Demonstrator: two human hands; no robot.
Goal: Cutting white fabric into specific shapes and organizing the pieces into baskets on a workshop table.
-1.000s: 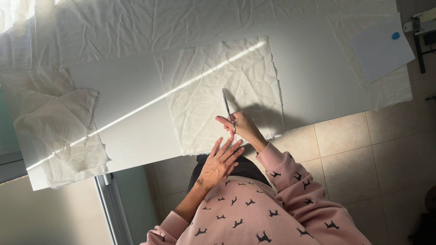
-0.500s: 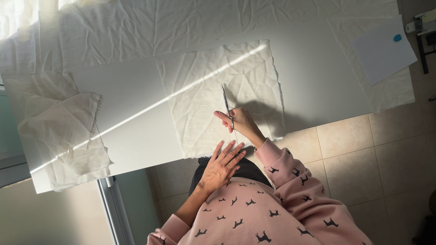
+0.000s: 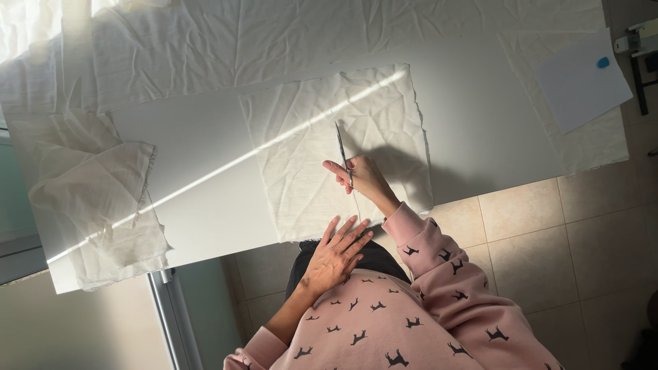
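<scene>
Scissors [image 3: 340, 147] advanced, right hand [image 3: 363, 179] gripping

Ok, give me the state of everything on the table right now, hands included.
Scissors: in the right hand, blades lying on the cloth, partway up a cut.
Cloth: flat, creased, slit from its near edge.
Right hand: closed around the scissor handles.
Left hand: flat, fingers spread, at the cloth's near edge.
Folded cloth: crumpled, overhanging the table's left end.
Paper sheet: flat, untouched.
</scene>
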